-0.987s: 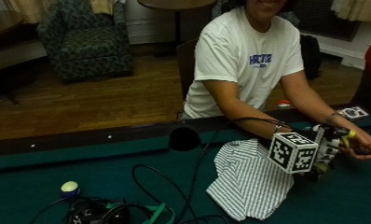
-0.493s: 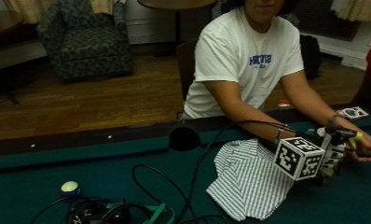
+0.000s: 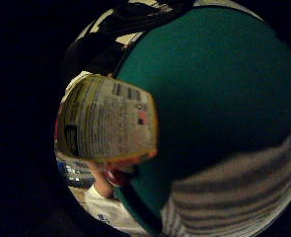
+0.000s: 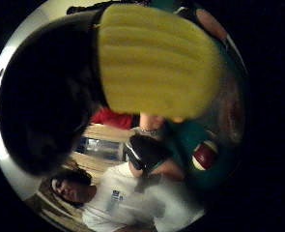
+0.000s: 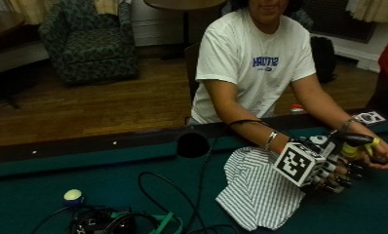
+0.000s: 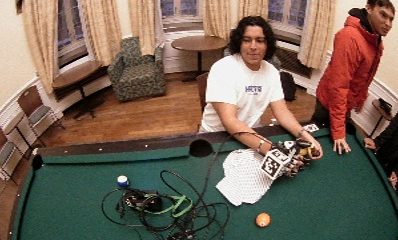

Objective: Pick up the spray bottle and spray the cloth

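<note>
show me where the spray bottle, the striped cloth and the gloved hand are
spray bottle (image 5: pixel 358 145): outside view, on its dark-and-yellow spray head.
striped cloth (image 5: pixel 256 191): outside view, middle of the cloth on the green felt.
gloved right hand (image 5: pixel 337 171): outside view, on the black fingers curled round the bottle.

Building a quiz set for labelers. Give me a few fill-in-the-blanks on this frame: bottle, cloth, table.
1. The gloved right hand grips the spray ____.
2. The striped cloth lies on the ____ felt of the pool table.
3. The bottle's trigger head is ____ in colour.
4. On the felt near the cables lies an ____ ball.

Missing words: bottle; green; yellow; orange
</note>
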Action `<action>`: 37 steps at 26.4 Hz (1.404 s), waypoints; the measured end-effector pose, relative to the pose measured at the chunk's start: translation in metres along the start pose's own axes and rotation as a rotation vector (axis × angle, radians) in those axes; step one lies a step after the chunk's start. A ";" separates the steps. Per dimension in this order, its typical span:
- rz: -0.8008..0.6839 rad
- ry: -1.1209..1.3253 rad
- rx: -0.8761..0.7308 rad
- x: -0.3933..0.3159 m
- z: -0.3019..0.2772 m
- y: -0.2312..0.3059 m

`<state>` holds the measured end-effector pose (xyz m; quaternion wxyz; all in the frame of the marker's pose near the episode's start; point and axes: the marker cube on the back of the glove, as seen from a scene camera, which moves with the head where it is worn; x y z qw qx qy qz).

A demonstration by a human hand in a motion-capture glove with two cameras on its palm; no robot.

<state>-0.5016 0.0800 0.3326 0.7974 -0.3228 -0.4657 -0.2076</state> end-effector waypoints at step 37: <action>-0.188 0.832 -0.222 -0.059 -0.168 0.189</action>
